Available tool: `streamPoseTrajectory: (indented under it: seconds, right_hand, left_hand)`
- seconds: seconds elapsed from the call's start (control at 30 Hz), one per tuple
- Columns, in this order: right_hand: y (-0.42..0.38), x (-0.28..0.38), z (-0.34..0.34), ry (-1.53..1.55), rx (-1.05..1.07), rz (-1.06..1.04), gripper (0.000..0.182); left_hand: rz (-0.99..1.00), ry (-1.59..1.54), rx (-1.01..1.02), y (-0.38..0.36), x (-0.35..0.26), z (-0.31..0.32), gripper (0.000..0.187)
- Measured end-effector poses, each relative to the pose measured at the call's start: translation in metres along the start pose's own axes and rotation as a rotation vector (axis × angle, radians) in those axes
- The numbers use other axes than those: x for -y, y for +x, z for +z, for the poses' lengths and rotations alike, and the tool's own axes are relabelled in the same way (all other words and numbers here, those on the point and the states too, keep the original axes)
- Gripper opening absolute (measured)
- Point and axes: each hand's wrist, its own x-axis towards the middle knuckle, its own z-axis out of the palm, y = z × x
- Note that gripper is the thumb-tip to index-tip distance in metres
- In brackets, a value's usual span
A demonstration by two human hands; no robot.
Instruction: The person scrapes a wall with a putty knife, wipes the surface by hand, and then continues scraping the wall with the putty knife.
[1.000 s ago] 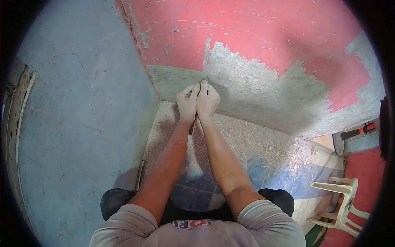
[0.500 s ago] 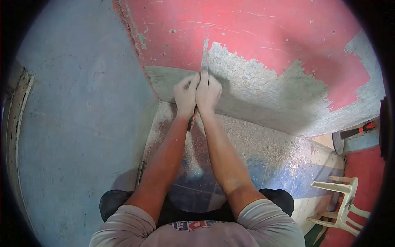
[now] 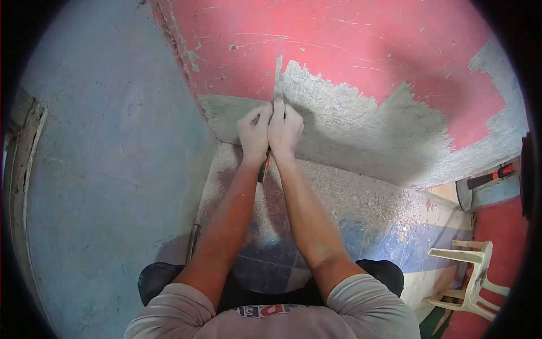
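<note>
Side by side at the wall, my left hand (image 3: 254,131) and my right hand (image 3: 285,130) are closed round one tool, dusted with pale powder. The tool's black and red handle (image 3: 262,172) sticks out below my wrists; its working end is hidden by my fingers. Just above my fingertips, a narrow scraped strip (image 3: 278,76) runs up into the red paint (image 3: 333,39). Bare grey wall (image 3: 344,121) with a jagged paint edge spreads to the right of my hands.
A blue-grey wall (image 3: 107,169) stands at the left. Paint chips and dust cover the floor (image 3: 350,192) below. At the lower right is a pale plastic chair (image 3: 477,271) on its side; a tool with a black and red handle (image 3: 491,178) lies farther back.
The view has shifted very slightly. Both hands keep almost the same place and the same hold on the tool.
</note>
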Motion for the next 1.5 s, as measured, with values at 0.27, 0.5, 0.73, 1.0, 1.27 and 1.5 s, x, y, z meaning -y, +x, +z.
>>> streamPoseTrajectory:
  seconds: [0.27,0.5,0.73,1.0,1.27,1.5]
  right_hand:
    - [0.020,0.033,0.004,0.081,-0.053,-0.153,0.044]
    - [0.028,0.045,-0.008,0.075,-0.062,-0.182,0.047]
    - [0.012,0.026,-0.006,0.036,-0.031,-0.073,0.048]
    - [0.035,0.083,-0.014,0.197,-0.003,-0.106,0.047]
    - [0.005,0.015,-0.003,0.069,-0.003,-0.009,0.046]
    - [0.029,0.082,-0.011,0.147,-0.019,-0.164,0.043]
  left_hand:
    - [0.045,-0.044,-0.017,0.020,-0.061,0.007,0.023]
    - [0.095,-0.066,-0.001,0.024,-0.067,0.016,0.024]
    - [-0.003,-0.075,0.002,0.009,-0.047,0.010,0.021]
    - [0.018,-0.237,0.034,0.034,-0.101,0.021,0.022]
    - [-0.049,-0.094,-0.019,0.001,-0.039,0.007,0.024]
    - [0.020,-0.176,-0.013,0.033,-0.100,0.019,0.024]
